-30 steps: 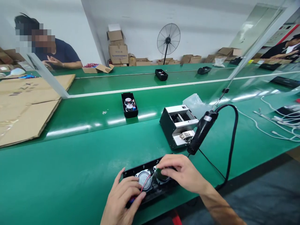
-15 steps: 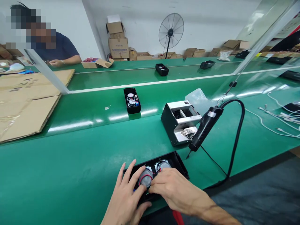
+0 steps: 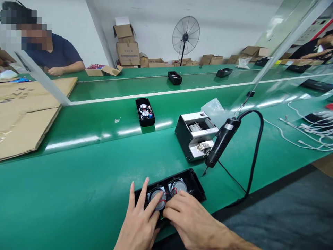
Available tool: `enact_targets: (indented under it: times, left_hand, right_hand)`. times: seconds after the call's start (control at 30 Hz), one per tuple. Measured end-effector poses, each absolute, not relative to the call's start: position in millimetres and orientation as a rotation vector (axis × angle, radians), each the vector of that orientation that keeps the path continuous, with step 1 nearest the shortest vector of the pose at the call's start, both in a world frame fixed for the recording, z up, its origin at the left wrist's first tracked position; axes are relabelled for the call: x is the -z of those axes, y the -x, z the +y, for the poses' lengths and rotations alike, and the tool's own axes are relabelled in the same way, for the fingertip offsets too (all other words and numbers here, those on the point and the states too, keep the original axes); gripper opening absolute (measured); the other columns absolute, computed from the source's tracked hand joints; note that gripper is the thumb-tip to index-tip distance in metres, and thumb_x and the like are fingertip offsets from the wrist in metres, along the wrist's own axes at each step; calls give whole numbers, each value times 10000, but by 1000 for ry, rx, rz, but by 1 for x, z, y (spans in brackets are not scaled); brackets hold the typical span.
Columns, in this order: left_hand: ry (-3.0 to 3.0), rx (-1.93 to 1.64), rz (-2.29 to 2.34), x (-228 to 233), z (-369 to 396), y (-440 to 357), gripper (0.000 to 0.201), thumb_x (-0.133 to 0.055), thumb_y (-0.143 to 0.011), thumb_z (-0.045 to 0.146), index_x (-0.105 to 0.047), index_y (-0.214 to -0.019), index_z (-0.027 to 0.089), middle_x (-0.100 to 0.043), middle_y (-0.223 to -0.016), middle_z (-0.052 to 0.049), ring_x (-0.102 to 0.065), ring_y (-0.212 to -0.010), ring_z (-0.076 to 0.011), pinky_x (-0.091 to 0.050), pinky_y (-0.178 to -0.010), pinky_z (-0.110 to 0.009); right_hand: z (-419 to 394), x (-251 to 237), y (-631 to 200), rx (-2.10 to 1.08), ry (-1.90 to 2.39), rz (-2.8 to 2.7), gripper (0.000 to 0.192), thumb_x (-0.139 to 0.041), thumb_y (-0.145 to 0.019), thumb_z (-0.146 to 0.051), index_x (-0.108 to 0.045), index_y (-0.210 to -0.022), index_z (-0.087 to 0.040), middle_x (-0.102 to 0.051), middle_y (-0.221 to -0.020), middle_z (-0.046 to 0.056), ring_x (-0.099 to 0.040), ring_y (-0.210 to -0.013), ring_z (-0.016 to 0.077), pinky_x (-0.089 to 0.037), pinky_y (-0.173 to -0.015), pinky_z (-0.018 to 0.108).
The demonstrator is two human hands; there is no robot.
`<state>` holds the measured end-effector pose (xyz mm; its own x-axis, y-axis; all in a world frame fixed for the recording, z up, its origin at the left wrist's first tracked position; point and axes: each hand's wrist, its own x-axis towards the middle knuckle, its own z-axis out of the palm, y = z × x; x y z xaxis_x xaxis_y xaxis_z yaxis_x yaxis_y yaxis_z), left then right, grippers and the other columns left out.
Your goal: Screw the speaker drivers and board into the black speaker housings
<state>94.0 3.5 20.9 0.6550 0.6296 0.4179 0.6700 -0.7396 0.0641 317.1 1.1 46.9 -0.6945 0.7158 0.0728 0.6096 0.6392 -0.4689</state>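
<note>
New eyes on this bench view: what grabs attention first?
Probably the left hand and right hand, close together over an open black casing with two round speakers, bottom centre. Just beyond, to the right, a black electric screwdriver hangs aslant, tip down. Far back, a big round fan stands out against the pale wall.

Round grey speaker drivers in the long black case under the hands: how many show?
2: one round grey driver partly covered by the left hand, another to its right, just beyond the right hand. The hands may hide more.
</note>
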Motion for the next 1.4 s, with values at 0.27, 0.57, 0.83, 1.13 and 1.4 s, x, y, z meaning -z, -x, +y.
enact_targets:
  times: [0.27, 0.57, 0.83, 1.13, 1.4]
  left_hand:
    - [3268, 465, -1383, -41, 67, -74, 178, -914, -744, 312, -808, -886, 326, -733, -1366, 9, -495, -1466, -452, -373, -1201, -704]
    - [3662, 192, -2136, -98, 131, -79, 297, -858, -614, 433, -678, -591, 197, -744, -1104, 27, -613, -850, -181, -390, -671, -257]
    - [3665, 183, -2247, -94, 133, -77, 350, -887, -591, 432, -635, -590, 190, -703, -1038, 47, -566, -807, -155, -351, -647, -267]
    - [3704, 264, -2245, -91, 136, -76, 353, -919, -595, 444, -666, -577, 198, -685, -1054, 58, -590, -866, -157, -379, -700, -258]
    - [3745, 261, -2232, -88, 141, -73, 332, -902, -593, 453, -680, -597, 206, -685, -1089, 41, -611, -964, -196, -417, -778, -260]
  right_hand:
    - [58, -91, -303, -786, 1212, -2687, 302, -695, -813, -111, -763, -1096, -195, -806, -972, 73, -736, -935, 281, -501, -863, 375]
    - [124, -126, -287, -1008, 1406, -2728, 422, -899, -699, -420, -812, -1088, -281, -811, -917, 28, -745, -909, 299, -345, -570, 297]
    - [127, -124, -283, -1070, 1451, -2700, 368, -908, -687, -449, -820, -1009, -295, -795, -918, -3, -731, -951, 275, -369, -603, 294]
    - [127, -122, -282, -1035, 1463, -2671, 307, -905, -667, -431, -812, -922, -288, -743, -797, -7, -703, -825, 250, -331, -567, 297]
    - [138, -124, -281, -1133, 1475, -2703, 335, -896, -679, -463, -807, -938, -271, -721, -779, -17, -672, -767, 222, -342, -563, 280]
